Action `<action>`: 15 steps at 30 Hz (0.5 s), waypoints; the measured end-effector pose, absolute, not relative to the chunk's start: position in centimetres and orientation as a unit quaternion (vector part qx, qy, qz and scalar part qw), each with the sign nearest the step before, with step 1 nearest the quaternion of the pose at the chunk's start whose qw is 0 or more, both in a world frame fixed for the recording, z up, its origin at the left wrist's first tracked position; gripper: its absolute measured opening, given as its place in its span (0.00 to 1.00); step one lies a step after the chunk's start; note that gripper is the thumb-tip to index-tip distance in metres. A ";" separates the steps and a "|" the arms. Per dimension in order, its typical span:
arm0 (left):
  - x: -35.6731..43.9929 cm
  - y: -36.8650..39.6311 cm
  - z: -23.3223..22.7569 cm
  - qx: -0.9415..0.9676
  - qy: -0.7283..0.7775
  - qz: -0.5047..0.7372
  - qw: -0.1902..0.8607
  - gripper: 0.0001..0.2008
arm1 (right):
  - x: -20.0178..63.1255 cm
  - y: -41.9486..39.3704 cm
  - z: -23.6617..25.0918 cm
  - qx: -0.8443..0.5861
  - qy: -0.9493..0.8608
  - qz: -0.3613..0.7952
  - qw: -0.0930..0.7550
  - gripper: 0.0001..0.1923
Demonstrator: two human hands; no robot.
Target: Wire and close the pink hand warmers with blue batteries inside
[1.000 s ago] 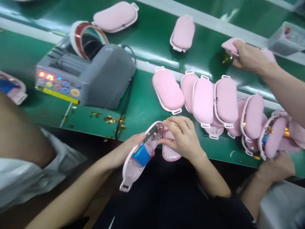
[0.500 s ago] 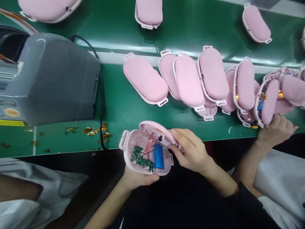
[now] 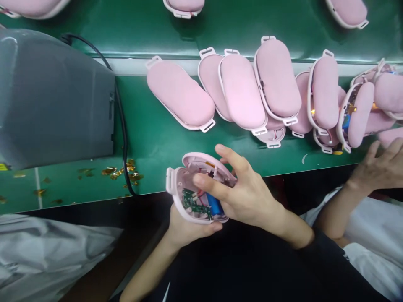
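Observation:
A pink oval plastic casing (image 3: 176,199) rests in my left hand (image 3: 185,228), which grips it from below with the thumb along the near rim. Its padded lid (image 3: 198,157) is tilted up at the far side. Inside lie a green circuit board (image 3: 193,203), a blue cylindrical battery (image 3: 214,204) and thin red wires, partly hidden. My right hand (image 3: 248,191) is at the casing's right end with its fingers spread. One digit reaches over the interior and another extends beyond the lid; the hand covers part of the lid and battery.
Several pink casings (image 3: 242,92) lie overlapping along the green bench (image 3: 157,147). A grey machine (image 3: 59,100) with a black cable (image 3: 121,121) stands left, near gold foil scraps (image 3: 110,171). A co-worker's hand (image 3: 374,167) is at right; grey clothing (image 3: 53,247) shows at left.
My right hand has loosened its pinch on the lid and spread its fingers, one now over the interior. The lid sits lower. The co-worker's hand has moved right. The view has shifted slightly.

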State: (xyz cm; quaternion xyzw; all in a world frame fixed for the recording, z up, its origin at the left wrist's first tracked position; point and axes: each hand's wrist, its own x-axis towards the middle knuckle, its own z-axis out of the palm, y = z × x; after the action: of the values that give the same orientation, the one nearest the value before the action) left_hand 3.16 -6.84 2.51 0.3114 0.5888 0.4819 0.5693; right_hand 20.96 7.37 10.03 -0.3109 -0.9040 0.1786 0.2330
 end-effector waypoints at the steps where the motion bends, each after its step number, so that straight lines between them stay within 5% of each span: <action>1: 3.2 -7.0 2.5 0.318 0.605 0.465 0.563 0.49 | 20.9 7.6 10.6 -0.305 -0.911 0.178 0.215 0.32; 9: 2.2 -5.8 4.5 0.410 0.622 0.398 0.535 0.43 | 20.6 8.6 13.3 -0.322 -0.925 0.161 0.124 0.31; 15: 2.9 -6.3 4.4 0.374 0.606 0.422 0.561 0.46 | 21.0 9.2 13.0 -0.246 -0.928 0.225 0.169 0.17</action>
State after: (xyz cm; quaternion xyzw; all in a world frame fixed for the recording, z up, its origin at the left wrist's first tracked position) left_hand 2.87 -6.27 4.40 0.3743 0.6061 0.4221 0.5608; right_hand 20.96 9.25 13.01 -0.2457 -0.9276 0.2253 0.1688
